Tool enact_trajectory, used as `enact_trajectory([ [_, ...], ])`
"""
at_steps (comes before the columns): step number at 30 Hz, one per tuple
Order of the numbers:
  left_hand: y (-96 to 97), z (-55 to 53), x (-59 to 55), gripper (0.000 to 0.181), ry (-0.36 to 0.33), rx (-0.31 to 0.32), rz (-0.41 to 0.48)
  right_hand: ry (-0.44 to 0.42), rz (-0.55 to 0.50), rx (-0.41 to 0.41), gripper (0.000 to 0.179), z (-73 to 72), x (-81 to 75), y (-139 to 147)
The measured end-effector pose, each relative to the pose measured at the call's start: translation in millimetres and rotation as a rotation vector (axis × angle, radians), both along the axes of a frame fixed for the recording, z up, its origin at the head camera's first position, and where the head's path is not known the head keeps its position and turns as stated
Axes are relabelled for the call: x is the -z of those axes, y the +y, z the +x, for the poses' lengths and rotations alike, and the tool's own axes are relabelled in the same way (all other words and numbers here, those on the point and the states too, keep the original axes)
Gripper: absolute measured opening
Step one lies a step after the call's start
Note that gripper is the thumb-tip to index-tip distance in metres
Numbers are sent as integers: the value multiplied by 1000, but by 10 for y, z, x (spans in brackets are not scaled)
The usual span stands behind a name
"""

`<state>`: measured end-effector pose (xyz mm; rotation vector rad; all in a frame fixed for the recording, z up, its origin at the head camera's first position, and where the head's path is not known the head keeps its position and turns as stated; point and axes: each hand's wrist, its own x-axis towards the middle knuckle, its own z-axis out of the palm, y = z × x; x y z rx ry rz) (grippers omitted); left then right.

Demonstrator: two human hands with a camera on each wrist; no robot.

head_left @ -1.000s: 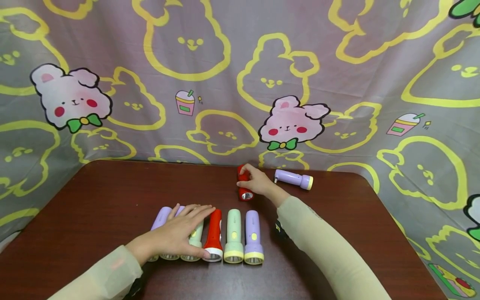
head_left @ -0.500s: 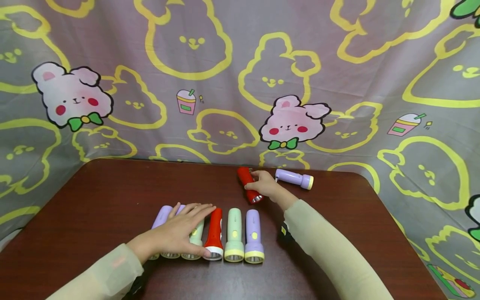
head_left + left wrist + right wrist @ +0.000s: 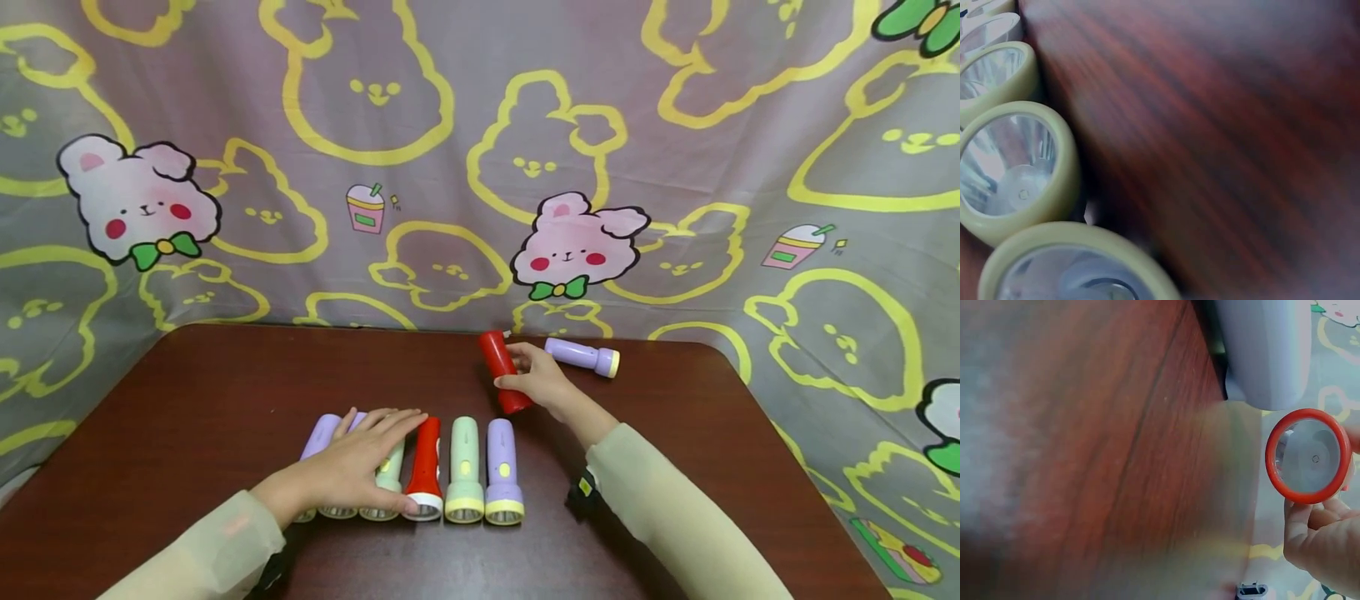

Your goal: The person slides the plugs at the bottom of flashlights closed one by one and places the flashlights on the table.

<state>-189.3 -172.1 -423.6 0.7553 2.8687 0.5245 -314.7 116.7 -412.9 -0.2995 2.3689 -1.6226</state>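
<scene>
Near the back of the table, my right hand point(image 3: 547, 379) grips a red flashlight point(image 3: 495, 354) between thumb and fingers, its body tilted. In the right wrist view the red rim point(image 3: 1308, 496) of its clear lens faces the camera. My left hand point(image 3: 337, 467) lies spread over the left part of a row of flashlights, partly hiding two purple ones and a green one. Its thumb and a fingertip touch the ends of a red flashlight with a white head point(image 3: 426, 458). Right of that stand a green flashlight point(image 3: 465, 454) and a purple flashlight point(image 3: 502, 454).
Another purple flashlight point(image 3: 573, 353) lies sideways at the back of the brown table point(image 3: 225, 383), close behind my right hand. A printed cloth point(image 3: 435, 100) hangs along the table's back edge. Cream-rimmed flashlight heads point(image 3: 1016, 175) line the left wrist view.
My right hand has moved slightly right and turned the red flashlight, which stood straight before and now tilts with its lens end to the right. The left hand has stayed in place.
</scene>
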Motion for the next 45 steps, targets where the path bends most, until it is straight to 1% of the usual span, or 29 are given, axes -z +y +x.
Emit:
enact_trajectory([
  [7,-4,-1,31,115,5,4,7,3,-47,28,60,136,-60,110],
  [14,-4,8,20,114,0,7,25,13,-62,43,60,285,-118,216],
  [22,16,4,26,114,-6,11,22,30,-76,62,61,423,-145,307],
  [27,14,7,21,114,0,6,29,40,-109,62,61,501,-180,323],
  [31,6,13,8,114,2,4,36,42,-115,72,62,569,-228,313],
  [35,6,15,-7,114,-9,6,44,44,-118,104,63,649,-278,294],
  [38,6,14,-16,114,-12,4,42,63,-120,120,62,708,-297,284],
  [45,2,23,-44,113,2,10,25,106,-121,172,59,838,-314,262],
])
